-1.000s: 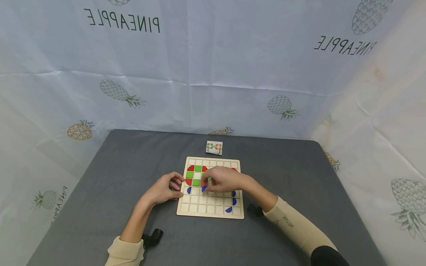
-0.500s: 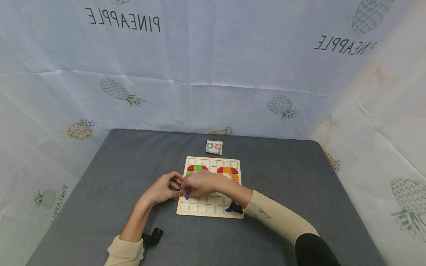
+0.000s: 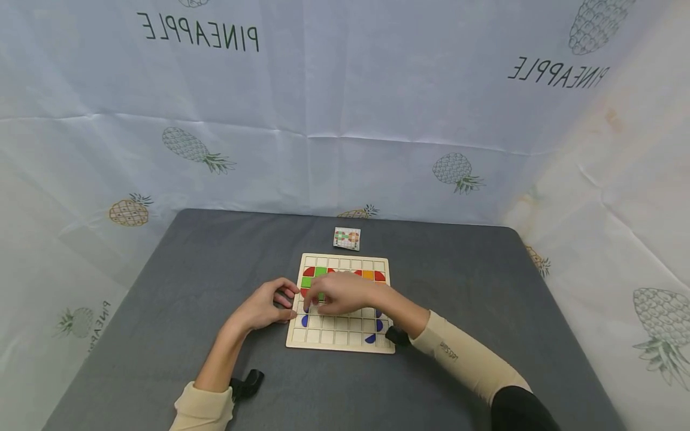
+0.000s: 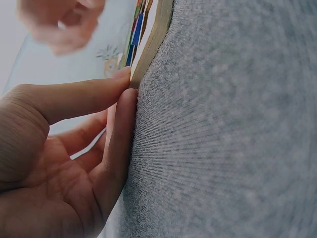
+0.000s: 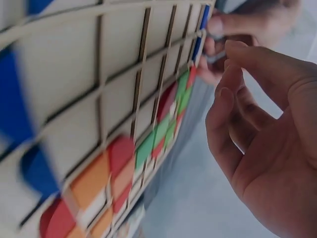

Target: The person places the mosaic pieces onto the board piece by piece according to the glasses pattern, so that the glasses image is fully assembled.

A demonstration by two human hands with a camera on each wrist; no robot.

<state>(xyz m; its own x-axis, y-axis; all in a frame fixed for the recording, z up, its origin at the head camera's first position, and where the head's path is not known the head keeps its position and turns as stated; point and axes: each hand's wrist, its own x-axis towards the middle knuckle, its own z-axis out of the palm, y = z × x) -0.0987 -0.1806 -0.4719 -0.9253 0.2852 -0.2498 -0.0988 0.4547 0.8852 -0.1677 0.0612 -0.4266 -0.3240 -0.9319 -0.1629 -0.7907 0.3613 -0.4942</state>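
Observation:
A pale wooden grid board (image 3: 334, 339) lies on the grey table, with coloured pieces in several of its squares. My left hand (image 3: 264, 306) holds the board's left edge; in the left wrist view its thumb (image 4: 89, 95) and index finger meet at that edge. Over the left half of the board hovers my right hand (image 3: 345, 292), fingers loosely bent, nothing between the tips in the right wrist view. A blue half-round piece (image 3: 305, 321) sits near the left edge, just below the right fingertips. Green squares (image 3: 321, 272) and red rounded pieces (image 3: 309, 272) are partly hidden behind that hand.
Behind the board lies a small printed pattern card (image 3: 347, 239). Blue pieces (image 3: 370, 339) sit along the board's right side, below orange squares (image 3: 368, 275) and red pieces. A pineapple-print curtain (image 3: 323, 173) hangs behind the table (image 3: 442, 269).
My right hand carried a blue half-round piece leftward, set it on the board near the left edge and let go, then drew up and back to the right. The left hand stayed put.

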